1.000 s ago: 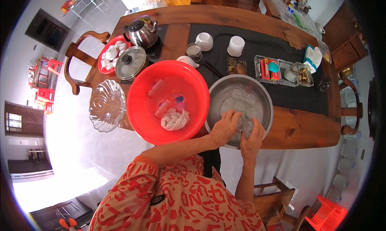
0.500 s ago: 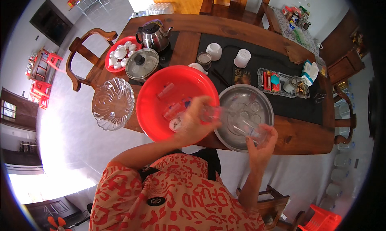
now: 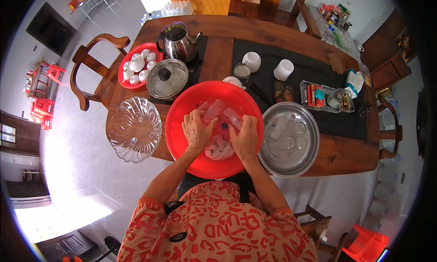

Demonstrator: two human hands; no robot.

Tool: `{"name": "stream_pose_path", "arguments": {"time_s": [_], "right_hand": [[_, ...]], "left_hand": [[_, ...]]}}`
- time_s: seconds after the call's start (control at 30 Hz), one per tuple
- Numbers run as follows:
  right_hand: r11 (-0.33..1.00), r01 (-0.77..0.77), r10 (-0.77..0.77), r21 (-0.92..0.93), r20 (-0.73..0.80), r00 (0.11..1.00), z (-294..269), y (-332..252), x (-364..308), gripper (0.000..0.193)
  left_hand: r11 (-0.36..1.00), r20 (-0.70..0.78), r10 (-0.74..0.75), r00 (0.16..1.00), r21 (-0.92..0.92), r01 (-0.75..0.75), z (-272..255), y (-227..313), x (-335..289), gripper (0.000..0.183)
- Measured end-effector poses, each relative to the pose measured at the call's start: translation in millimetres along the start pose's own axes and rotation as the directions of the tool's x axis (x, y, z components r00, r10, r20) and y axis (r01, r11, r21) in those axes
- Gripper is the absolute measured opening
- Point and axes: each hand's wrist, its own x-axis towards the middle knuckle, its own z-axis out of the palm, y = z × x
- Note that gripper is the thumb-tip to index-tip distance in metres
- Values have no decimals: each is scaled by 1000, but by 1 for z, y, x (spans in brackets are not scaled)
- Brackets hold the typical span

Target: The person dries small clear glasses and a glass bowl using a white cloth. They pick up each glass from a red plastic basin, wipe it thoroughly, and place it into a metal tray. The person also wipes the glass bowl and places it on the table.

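Note:
Both my hands are inside a red plastic basin (image 3: 180,157) at the table's near edge. My left hand (image 3: 198,133) is closed around a clear drinking glass (image 3: 214,110) lying tilted in it. My right hand (image 3: 245,138) grips a second clear glass (image 3: 233,119), also tilted. Between my wrists a wet, bunched whitish cloth (image 3: 219,149) rests on the basin's bottom. Just right of the basin stands a round steel pan (image 3: 291,167), with several clear glasses inside; one glass (image 3: 277,126) lies on its side.
Left of the basin are a scalloped glass bowl (image 3: 135,130), a lidded pot (image 3: 167,79), a steel kettle (image 3: 178,44) and a red tray (image 3: 125,82) of white cups. Beyond stand a white cup (image 3: 251,61), a white canister (image 3: 283,69) and a clear divided tray (image 3: 321,108).
My right hand has left the steel pan, where it held a glass, and moved left into the red basin. My left hand has come back left and lower into the basin.

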Motion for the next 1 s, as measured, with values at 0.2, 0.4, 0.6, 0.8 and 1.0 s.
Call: {"name": "stream_pose_path", "arguments": {"time_s": [0.2,0.4,0.6,0.8,1.0], "right_hand": [[967,40,-34,-253,26,999,20,4,2,44],[923,32,7,-384,98,995,28,6,4,51],[909,82,-44,-408,100,994,14,-1,2,57],[947,178,-185,-267,-1,983,-17,4,-11,54],[952,59,-129,-302,-217,968,-100,64,-37,47]], "left_hand": [[987,59,85,995,135,-93,16,-8,5,45],[958,71,137,988,246,-150,24,-3,9,49],[942,172,35,984,322,-90,30,-3,18,53],[952,143,87,986,280,-125,18,9,11,51],[905,32,425,904,17,-426,9,62,3,45]]}}
